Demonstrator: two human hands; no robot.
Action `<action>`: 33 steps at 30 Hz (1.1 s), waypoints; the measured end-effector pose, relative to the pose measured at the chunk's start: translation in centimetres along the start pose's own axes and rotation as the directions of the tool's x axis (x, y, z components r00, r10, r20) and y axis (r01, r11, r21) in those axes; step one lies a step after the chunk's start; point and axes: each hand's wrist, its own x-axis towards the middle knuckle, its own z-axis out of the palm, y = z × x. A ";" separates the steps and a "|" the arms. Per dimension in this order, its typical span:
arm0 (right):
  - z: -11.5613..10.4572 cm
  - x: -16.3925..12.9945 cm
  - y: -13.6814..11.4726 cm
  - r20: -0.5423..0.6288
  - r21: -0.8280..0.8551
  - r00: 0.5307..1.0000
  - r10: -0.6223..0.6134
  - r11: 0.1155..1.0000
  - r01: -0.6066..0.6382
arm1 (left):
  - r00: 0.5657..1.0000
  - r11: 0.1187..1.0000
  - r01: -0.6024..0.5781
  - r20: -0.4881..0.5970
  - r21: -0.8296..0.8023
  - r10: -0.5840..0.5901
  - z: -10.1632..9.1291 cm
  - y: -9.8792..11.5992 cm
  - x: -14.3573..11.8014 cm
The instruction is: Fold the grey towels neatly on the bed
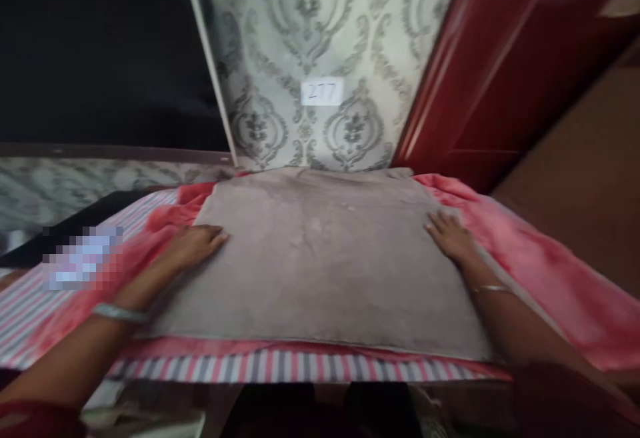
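- Patterned grey damask wallpaper (320, 38) behind, with a small white label (323, 92) stuck at its middle; dark panel (100, 51) to the left of it, glossy red door (500, 71) to the right.
- Far left: blurred patch on a red, white and grey striped sheet (30, 311) covering the bed.
- Left hand (197, 243) flat, fingers stretched out and slightly spread, palm down on the left edge of the grey cloth (325, 265), gripping nothing; pale bangle (120, 313) on that wrist.
- Centre: grey cloth spread smooth as a broad folded rectangle, lying on top of a pink blanket (540, 271), far edge close to the wall, near edge just short of the striped sheet's front border.
- Right hand (450, 235) likewise open and flat, fingers extended, pressing on the right edge of the grey cloth, closed around nothing; thin bangle (493, 289) on that wrist.
- Right: pink blanket spilling out past the grey cloth, rumpled, draped toward the brown floor (590, 178).
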 end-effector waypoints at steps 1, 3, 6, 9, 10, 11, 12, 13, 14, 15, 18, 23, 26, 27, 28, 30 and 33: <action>-0.8 -0.3 -0.6 0.034 0.042 0.999 0.037 0.998 -0.038 | 0.999 0.999 -0.036 0.001 -0.003 0.036 -0.4 1.0 1.2; -2.0 -1.0 -1.7 0.081 0.105 0.995 0.057 0.992 -0.066 | 0.990 0.989 -0.144 0.010 -0.027 0.144 -1.1 3.8 3.8; -3.1 -2.6 -3.3 0.099 0.156 0.995 0.032 0.987 -0.048 | 0.956 0.956 -0.286 0.050 -0.064 0.290 -1.9 10.1 7.4; -3.4 -4.2 -4.5 0.130 0.199 0.983 -0.132 0.974 0.104 | 0.924 0.923 -0.377 0.027 -0.079 0.380 -2.6 16.6 9.6; -3.5 -4.6 -4.5 0.134 0.214 0.973 -0.188 0.964 0.157 | 0.916 0.913 -0.399 0.011 -0.079 0.402 -2.6 18.4 10.0; -3.5 -4.8 -4.4 0.132 0.225 0.963 -0.235 0.953 0.201 | 0.907 0.905 -0.419 0.003 -0.077 0.421 -2.4 20.0 10.3; -3.4 -4.8 -4.0 0.124 0.232 0.956 -0.266 0.945 0.233 | 0.902 0.900 -0.430 -0.005 -0.071 0.431 -1.9 21.3 10.4; -3.3 -4.8 -3.4 0.113 0.235 0.952 -0.285 0.938 0.253 | 0.902 0.900 -0.432 -0.019 -0.063 0.432 -1.4 22.3 10.4; -3.2 -4.6 -2.7 0.101 0.237 0.950 -0.297 0.934 0.267 | 0.903 0.902 -0.429 -0.035 -0.054 0.427 -0.7 23.0 10.4; -3.1 -4.4 -1.8 0.089 0.238 0.948 -0.306 0.931 0.278 | 0.906 0.906 -0.421 -0.053 -0.046 0.419 0.0 23.4 10.3; -2.7 -3.6 1.0 0.076 0.236 0.945 -0.317 0.927 0.292 | 0.909 0.912 -0.409 -0.102 -0.027 0.404 1.6 23.6 10.4; -2.1 -3.7 5.3 0.062 0.200 0.984 -0.165 0.968 0.150 | 0.906 0.911 -0.413 -0.105 -0.009 0.410 1.7 23.5 10.7; -1.7 -4.5 7.6 0.075 0.248 0.997 -0.030 0.969 0.010 | 0.910 0.914 -0.406 -0.093 -0.013 0.403 1.4 23.6 10.7; -1.7 -4.8 8.1 0.080 0.264 0.997 -0.001 0.964 -0.020 | 0.910 0.913 -0.408 -0.094 -0.012 0.405 1.4 23.6 10.6; -1.8 -5.1 8.6 0.080 0.273 0.997 0.017 0.961 -0.039 | 0.908 0.912 -0.410 -0.095 -0.011 0.407 1.4 23.6 10.6; -2.3 -5.6 9.0 0.068 0.278 0.997 0.038 0.959 -0.056 | 0.907 0.911 -0.413 -0.100 -0.011 0.410 1.4 23.5 10.6; -3.5 -6.2 8.8 0.045 0.263 0.995 0.093 0.959 -0.102 | 0.907 0.911 -0.412 -0.103 -0.015 0.408 1.4 23.5 10.6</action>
